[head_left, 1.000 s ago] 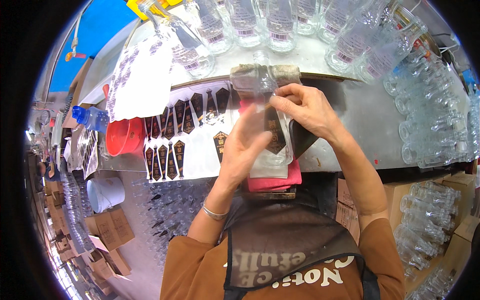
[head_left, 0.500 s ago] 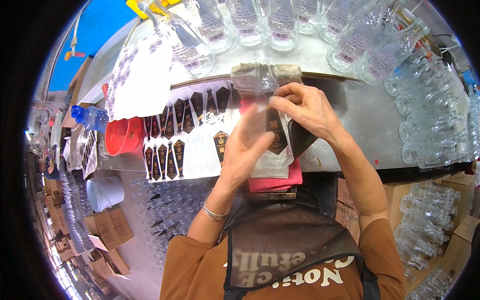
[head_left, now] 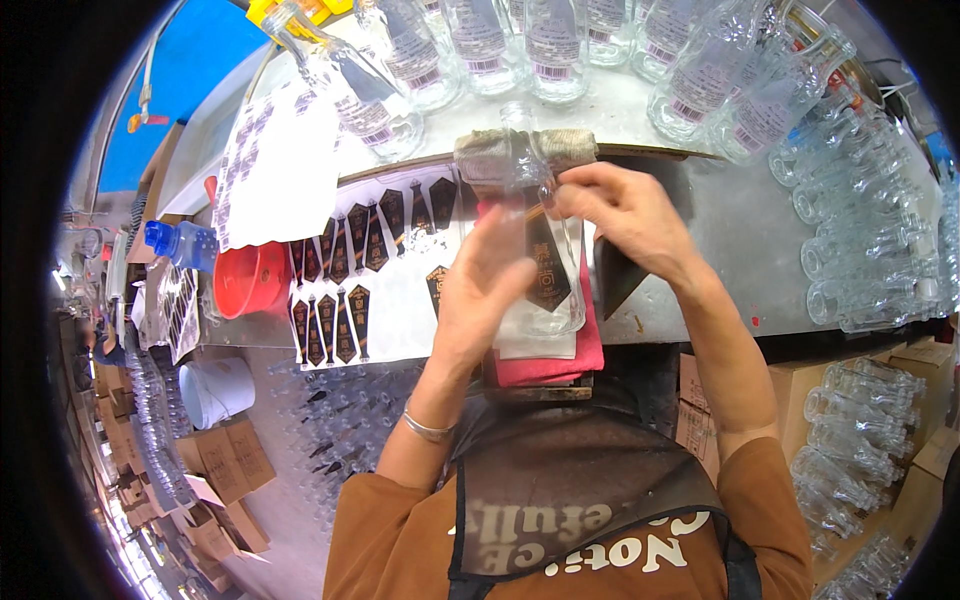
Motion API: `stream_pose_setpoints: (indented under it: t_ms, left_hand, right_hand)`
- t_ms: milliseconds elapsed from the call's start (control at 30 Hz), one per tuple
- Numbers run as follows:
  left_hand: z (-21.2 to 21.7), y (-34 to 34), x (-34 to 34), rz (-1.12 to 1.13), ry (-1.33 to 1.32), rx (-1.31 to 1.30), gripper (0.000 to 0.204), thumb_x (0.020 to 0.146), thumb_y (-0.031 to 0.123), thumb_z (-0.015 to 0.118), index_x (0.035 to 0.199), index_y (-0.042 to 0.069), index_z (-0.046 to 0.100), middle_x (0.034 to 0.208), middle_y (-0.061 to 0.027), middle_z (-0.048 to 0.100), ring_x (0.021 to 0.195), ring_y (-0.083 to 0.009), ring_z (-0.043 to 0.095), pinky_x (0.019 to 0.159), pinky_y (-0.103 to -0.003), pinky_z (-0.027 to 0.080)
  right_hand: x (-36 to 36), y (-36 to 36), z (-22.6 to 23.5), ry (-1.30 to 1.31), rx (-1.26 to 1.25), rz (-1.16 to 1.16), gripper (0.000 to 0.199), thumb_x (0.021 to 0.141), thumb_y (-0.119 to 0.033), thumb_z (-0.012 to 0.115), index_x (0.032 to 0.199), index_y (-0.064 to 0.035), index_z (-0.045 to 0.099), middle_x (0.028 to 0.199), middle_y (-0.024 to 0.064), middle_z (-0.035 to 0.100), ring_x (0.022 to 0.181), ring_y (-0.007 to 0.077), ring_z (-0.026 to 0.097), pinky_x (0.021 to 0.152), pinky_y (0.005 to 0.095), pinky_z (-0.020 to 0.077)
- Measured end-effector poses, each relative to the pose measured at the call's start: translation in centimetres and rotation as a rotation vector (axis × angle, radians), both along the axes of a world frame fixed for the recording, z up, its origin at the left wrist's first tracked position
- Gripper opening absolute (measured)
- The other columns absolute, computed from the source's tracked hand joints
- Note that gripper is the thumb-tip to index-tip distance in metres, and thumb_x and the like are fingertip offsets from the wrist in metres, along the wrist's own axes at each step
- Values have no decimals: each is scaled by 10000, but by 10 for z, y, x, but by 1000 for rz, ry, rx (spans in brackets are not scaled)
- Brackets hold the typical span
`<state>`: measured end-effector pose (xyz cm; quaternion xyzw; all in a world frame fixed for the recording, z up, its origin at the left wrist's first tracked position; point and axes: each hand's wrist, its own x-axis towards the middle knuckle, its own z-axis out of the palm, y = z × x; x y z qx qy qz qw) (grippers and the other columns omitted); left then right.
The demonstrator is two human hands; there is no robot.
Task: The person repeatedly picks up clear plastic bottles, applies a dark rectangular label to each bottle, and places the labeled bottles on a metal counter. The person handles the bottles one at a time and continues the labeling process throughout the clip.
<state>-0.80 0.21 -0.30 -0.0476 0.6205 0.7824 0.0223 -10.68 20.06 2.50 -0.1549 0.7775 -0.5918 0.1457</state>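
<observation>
A clear glass bottle [head_left: 565, 318] lies on its side on a padded rest, its neck pointing away from me. A black tie-shaped label with gold print [head_left: 546, 272] is on its upper face. My left hand [head_left: 478, 285] is beside the bottle's left side, fingers stretched and thumb apart, blurred by motion. My right hand [head_left: 628, 215] is at the bottle's shoulder, thumb and forefinger pinched near the label's narrow end; what they grip is hidden. Below that palm a dark flat piece [head_left: 620, 280] stands out; whether the hand holds it I cannot tell.
A sheet of black tie labels [head_left: 395, 310] lies to the left, near a red bucket [head_left: 250, 280] and white label sheets [head_left: 280, 170]. Several labelled bottles [head_left: 555, 50] stand along the back. Bare glass bottles [head_left: 860, 240] are stacked at the right. Pink cloth [head_left: 548, 370] pads the rest.
My left hand has drawn slightly left, off the label. My right hand stays at the bottle's shoulder, and the dark piece under it has shifted a little to the right.
</observation>
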Motion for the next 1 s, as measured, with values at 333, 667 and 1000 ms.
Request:
stream_pose_setpoints:
  t_ms: [333, 667, 1000]
  left_hand:
    - [18, -2, -53, 65, -77, -176, 590, 890, 232, 779, 1329, -73, 528, 1210, -163, 651, 1110, -198, 630, 965, -317, 497]
    - [12, 4, -56, 103, -76, -141, 500, 905, 171, 746, 1292, -66, 535, 1127, -125, 667, 1027, -161, 643, 930, -286, 504]
    - [17, 6, -58, 110, -92, -174, 439, 915, 144, 716, 1260, -66, 542, 1072, -107, 672, 970, -143, 653, 891, -274, 520]
  right_hand:
    - [18, 40, -61, -386, -680, -398, 292, 1035, -237, 559, 1173, 13, 621, 1023, 52, 674, 841, 116, 652, 721, 244, 542]
    - [-19, 10, 20, 141, -191, -27, 348, 908, -88, 673, 1248, -23, 635, 1058, 36, 679, 959, 85, 618, 865, 249, 511]
    - [-34, -9, 34, 449, 22, 23, 317, 862, -88, 617, 1158, -15, 703, 866, 83, 720, 756, 106, 640, 739, 272, 534]
